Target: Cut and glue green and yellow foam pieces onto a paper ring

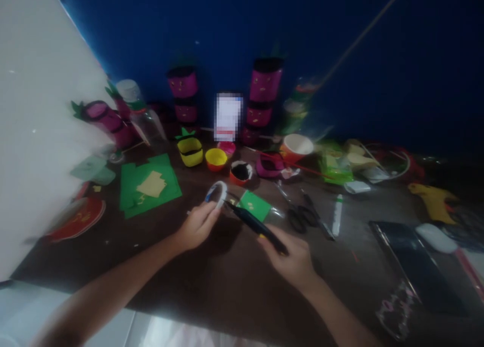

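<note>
To work the tip cleanly, the left grip (200, 227), pinching the white ring (223, 193), would best brace it firmly with fingers clear of the point, while the right grip (292, 256), wrapped round the dark tool (256, 225), applies light, controlled pressure. Both are over the tabletop (227, 299), between its near and far edges. The tool's long axis slants from the near-right side toward the far-left corner, tip leading; blur hides whether it touches. The ring's bend faces the far edge.
</note>
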`<state>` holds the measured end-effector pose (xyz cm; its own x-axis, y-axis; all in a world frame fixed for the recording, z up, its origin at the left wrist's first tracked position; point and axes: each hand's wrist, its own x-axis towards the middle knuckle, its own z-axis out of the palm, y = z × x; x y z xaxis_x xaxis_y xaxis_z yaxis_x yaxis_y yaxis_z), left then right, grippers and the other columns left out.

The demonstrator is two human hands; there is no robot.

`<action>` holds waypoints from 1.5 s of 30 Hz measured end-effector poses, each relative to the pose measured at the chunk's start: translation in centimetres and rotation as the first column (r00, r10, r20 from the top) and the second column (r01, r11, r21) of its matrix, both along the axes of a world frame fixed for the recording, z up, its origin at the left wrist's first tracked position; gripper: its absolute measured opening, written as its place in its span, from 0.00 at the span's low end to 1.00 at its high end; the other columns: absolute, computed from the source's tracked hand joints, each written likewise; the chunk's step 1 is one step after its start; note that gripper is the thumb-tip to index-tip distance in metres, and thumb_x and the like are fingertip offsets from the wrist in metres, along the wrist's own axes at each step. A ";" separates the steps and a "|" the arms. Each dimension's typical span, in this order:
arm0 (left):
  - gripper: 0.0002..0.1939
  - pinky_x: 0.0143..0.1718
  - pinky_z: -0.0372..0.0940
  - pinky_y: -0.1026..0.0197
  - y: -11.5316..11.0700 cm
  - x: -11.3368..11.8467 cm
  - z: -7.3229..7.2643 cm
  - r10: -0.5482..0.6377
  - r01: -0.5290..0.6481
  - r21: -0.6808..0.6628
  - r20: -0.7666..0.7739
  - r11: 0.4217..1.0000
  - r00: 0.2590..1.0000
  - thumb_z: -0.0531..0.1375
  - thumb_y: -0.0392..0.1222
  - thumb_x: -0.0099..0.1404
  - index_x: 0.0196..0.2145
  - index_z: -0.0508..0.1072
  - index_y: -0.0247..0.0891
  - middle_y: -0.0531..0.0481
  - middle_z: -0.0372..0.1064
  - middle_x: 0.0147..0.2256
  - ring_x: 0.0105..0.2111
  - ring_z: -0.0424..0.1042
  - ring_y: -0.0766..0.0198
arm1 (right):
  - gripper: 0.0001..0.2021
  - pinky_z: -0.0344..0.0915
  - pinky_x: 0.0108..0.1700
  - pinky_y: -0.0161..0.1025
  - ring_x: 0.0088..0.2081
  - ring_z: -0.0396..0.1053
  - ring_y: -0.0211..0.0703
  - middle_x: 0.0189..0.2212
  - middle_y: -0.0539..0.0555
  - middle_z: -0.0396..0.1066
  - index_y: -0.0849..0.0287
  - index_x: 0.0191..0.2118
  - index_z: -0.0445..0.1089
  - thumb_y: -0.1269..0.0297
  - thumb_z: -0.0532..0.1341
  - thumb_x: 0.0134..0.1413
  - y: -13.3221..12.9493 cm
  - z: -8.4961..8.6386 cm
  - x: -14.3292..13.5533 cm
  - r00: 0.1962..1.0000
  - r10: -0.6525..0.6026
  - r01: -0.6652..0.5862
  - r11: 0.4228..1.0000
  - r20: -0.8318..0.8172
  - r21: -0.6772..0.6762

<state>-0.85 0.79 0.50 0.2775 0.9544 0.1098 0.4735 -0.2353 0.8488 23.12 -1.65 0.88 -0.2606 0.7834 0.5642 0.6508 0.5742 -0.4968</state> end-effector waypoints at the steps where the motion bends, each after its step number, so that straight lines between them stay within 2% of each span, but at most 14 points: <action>1: 0.17 0.28 0.54 0.66 0.0 0.0 0.0 0.000 0.000 -0.003 -0.007 1.000 1.000 0.45 0.45 0.68 0.34 0.69 0.35 0.54 0.59 0.23 0.24 0.59 0.69 | 0.07 0.72 0.30 0.33 0.23 0.74 0.40 0.27 0.53 0.77 0.58 0.38 0.71 0.64 0.60 0.53 0.0 0.0 0.0 1.000 -0.001 0.001 1.000 -0.002 -0.019; 5: 0.15 0.28 0.54 0.66 0.0 -0.1 0.0 0.009 -0.008 -0.041 0.015 0.999 1.000 0.46 0.45 0.67 0.35 0.69 0.36 0.54 0.61 0.23 0.23 0.61 0.69 | 0.08 0.73 0.30 0.35 0.25 0.74 0.42 0.28 0.53 0.77 0.57 0.38 0.72 0.63 0.60 0.53 -0.1 0.1 0.0 1.000 -0.008 0.009 0.996 0.009 -0.092; 9: 0.12 0.24 0.52 0.67 -0.1 -0.1 -0.1 0.065 -0.058 -0.102 0.066 0.993 0.996 0.50 0.47 0.66 0.34 0.66 0.37 0.56 0.60 0.20 0.20 0.59 0.70 | 0.08 0.73 0.30 0.36 0.25 0.74 0.43 0.28 0.53 0.77 0.57 0.38 0.72 0.62 0.60 0.53 0.0 0.0 0.1 1.000 -0.013 0.014 0.994 0.013 -0.108; 19: 0.12 0.25 0.52 0.67 -0.2 0.3 0.5 0.100 -0.088 -0.123 0.094 0.989 0.991 0.50 0.47 0.65 0.29 0.62 0.37 0.57 0.59 0.21 0.21 0.59 0.70 | 0.10 0.73 0.33 0.36 0.28 0.75 0.42 0.31 0.53 0.77 0.58 0.42 0.70 0.68 0.61 0.53 -0.3 0.6 0.5 0.997 0.028 -0.027 1.000 0.074 -0.001; 28: 0.13 0.24 0.51 0.68 0.1 0.3 0.2 0.195 -0.135 -0.199 0.321 0.971 0.927 0.51 0.49 0.65 0.28 0.61 0.37 0.58 0.54 0.21 0.21 0.54 0.72 | 0.09 0.73 0.33 0.37 0.28 0.75 0.43 0.31 0.54 0.77 0.57 0.41 0.71 0.67 0.59 0.53 0.1 0.6 0.8 0.996 0.014 -0.012 1.000 0.088 -0.027; 32: 0.13 0.25 0.53 0.67 0.0 0.2 0.3 0.156 -0.096 -0.202 0.303 0.975 0.940 0.50 0.49 0.65 0.28 0.61 0.37 0.57 0.57 0.21 0.22 0.56 0.71 | 0.09 0.74 0.33 0.38 0.27 0.75 0.45 0.30 0.54 0.77 0.55 0.40 0.72 0.64 0.60 0.52 0.0 0.7 0.9 0.996 -0.080 0.081 0.997 0.048 -0.013; 37: 0.14 0.30 0.56 0.64 0.0 0.0 0.1 0.072 -0.021 -0.206 0.244 0.978 0.967 0.48 0.49 0.66 0.30 0.63 0.37 0.55 0.62 0.22 0.25 0.61 0.68 | 0.08 0.74 0.32 0.37 0.26 0.75 0.43 0.30 0.53 0.77 0.55 0.40 0.71 0.64 0.60 0.53 -0.5 0.8 0.5 0.997 -0.030 0.033 0.999 0.070 -0.033; 41: 0.14 0.29 0.55 0.65 0.0 0.0 0.1 0.045 -0.006 -0.182 0.213 0.983 0.976 0.48 0.48 0.67 0.30 0.63 0.36 0.55 0.61 0.22 0.24 0.61 0.69 | 0.09 0.73 0.32 0.37 0.26 0.75 0.43 0.30 0.53 0.77 0.56 0.40 0.71 0.65 0.60 0.52 -0.6 0.9 0.3 0.998 -0.021 0.022 1.000 0.051 -0.013; 45: 0.15 0.28 0.54 0.66 0.0 0.1 0.2 0.036 -0.001 -0.172 0.201 0.985 0.979 0.48 0.49 0.66 0.29 0.63 0.37 0.55 0.60 0.21 0.23 0.60 0.69 | 0.09 0.74 0.31 0.38 0.26 0.75 0.44 0.29 0.53 0.77 0.55 0.40 0.72 0.64 0.60 0.52 -0.5 0.9 0.4 0.999 -0.026 0.029 0.997 0.048 -0.070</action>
<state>-0.80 0.79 0.68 0.2481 0.9687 -0.0028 0.2901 -0.0716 0.9543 23.48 -2.13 1.79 -0.2634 0.8279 0.4952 0.6891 0.5206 -0.5040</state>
